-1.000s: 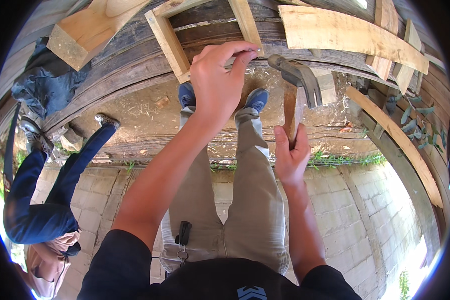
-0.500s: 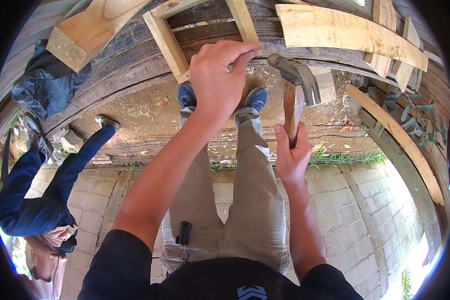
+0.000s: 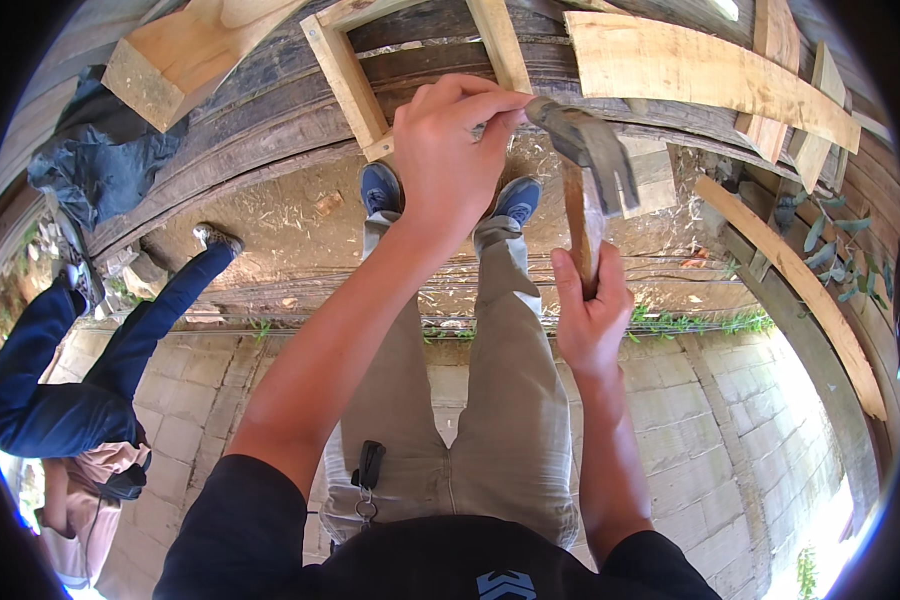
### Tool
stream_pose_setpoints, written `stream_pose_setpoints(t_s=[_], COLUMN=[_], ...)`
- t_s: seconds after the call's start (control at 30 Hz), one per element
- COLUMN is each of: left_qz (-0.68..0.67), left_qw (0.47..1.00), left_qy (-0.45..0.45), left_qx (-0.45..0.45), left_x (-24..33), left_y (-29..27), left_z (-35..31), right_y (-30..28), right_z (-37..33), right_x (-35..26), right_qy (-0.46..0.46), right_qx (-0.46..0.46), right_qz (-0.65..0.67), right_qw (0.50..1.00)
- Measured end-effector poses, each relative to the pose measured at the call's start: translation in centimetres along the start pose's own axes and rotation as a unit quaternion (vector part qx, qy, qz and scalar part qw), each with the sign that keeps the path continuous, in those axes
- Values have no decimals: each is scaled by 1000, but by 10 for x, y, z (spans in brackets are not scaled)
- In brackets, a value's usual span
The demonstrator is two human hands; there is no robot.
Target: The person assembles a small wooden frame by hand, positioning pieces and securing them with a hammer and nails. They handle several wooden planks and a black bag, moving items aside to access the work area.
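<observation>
My right hand [image 3: 595, 310] is wrapped around the wooden handle of a claw hammer [image 3: 588, 150], low on the grip. The dark metal head is up, its striking face close by my left fingertips and its claw toward the right. My left hand [image 3: 448, 150] has thumb and forefinger pinched together at the near end of the right leg of a pale wooden frame [image 3: 350, 85]. Whatever sits between those fingertips is too small or hidden to make out. The frame lies on dark weathered boards [image 3: 270, 135].
A curved pale plank [image 3: 710, 70] lies across other boards at the far right, with a long narrow strip [image 3: 795, 280] nearer. At far left are a thick wooden block [image 3: 165, 75] and dark cloth [image 3: 100, 160]. Another person [image 3: 65, 420] stands at my left.
The hammer head has shifted slightly left and now comes right up to my left fingertips. My left hand keeps its pinch at the frame. The whole view has shifted a little.
</observation>
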State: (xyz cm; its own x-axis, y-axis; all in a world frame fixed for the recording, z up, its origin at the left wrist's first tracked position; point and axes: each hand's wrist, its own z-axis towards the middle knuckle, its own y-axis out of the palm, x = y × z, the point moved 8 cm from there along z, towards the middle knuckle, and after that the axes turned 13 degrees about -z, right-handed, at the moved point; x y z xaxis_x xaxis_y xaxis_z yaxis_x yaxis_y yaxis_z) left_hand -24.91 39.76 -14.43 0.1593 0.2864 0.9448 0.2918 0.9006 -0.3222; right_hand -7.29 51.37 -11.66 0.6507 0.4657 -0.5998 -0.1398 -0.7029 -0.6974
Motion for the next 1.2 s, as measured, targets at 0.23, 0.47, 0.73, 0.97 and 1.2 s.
stream_pose_setpoints(t_s=[0.23,0.47,0.73,0.97,1.2], left_qz=[1,11,-6,-28,-185], left_qw=[1000,1000,1000,999,980], left_qy=[-22,-18,-8,-10,-65], left_qx=[-8,-2,0,-12,33], left_x=[-4,-4,-3,-1,-5], left_y=[1,0,1,2,-25], left_z=[0,1,0,1,-7], right_y=[5,7,3,4,5], right_z=[-3,-8,-8,-10,-10], right_x=[1,14,31,25,24], right_qy=[15,58,100,61,88], right_qx=[-11,10,12,15,-14], right_qz=[-4,41,54,27,22], right_qw=[1000,997,993,998,996])
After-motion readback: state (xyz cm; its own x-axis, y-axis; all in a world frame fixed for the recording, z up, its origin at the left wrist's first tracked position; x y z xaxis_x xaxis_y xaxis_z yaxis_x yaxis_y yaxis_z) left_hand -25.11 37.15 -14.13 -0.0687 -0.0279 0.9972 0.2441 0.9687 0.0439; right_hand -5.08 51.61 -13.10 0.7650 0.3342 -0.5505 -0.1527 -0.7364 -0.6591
